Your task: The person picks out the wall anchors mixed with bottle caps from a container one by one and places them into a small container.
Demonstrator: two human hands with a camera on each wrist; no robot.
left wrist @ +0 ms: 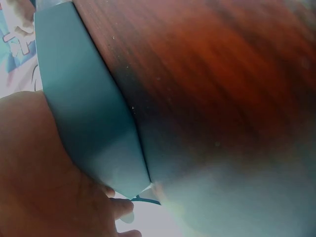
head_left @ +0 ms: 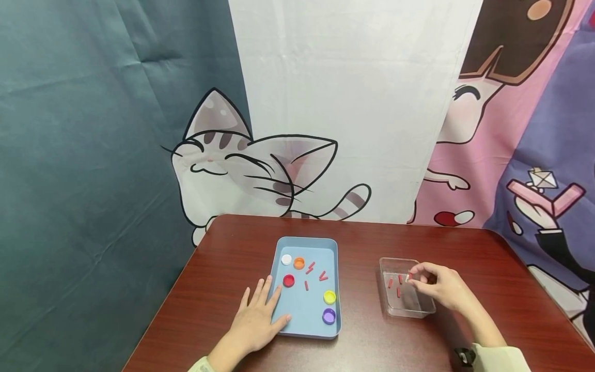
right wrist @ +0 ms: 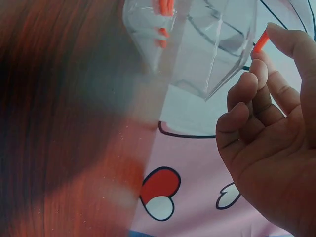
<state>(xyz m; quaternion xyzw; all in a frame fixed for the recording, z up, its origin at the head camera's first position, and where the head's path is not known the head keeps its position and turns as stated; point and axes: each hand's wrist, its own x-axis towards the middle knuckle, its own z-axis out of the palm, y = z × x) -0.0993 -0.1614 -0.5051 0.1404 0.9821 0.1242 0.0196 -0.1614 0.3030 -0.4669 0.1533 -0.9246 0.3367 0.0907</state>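
Note:
My right hand (head_left: 441, 287) pinches a small red stick (right wrist: 261, 41) between thumb and index finger, over the right side of a clear plastic box (head_left: 409, 313). Three more red sticks (head_left: 398, 293) lie in that box. With fingers spread, my left hand (head_left: 254, 320) rests at the left edge of a blue tray (head_left: 304, 318). Several red sticks (head_left: 306, 285) lie in the tray among small round caps: white (head_left: 286, 259), orange (head_left: 299, 263), red (head_left: 288, 280), yellow (head_left: 329, 297) and purple (head_left: 329, 316). The left wrist view shows the tray's outer side beside the palm.
Both containers stand on a reddish-brown wooden table (head_left: 362, 341), the box to the right of the tray with bare tabletop between them. Behind the table hangs a curtain (head_left: 362, 103) printed with a cartoon cat and other figures.

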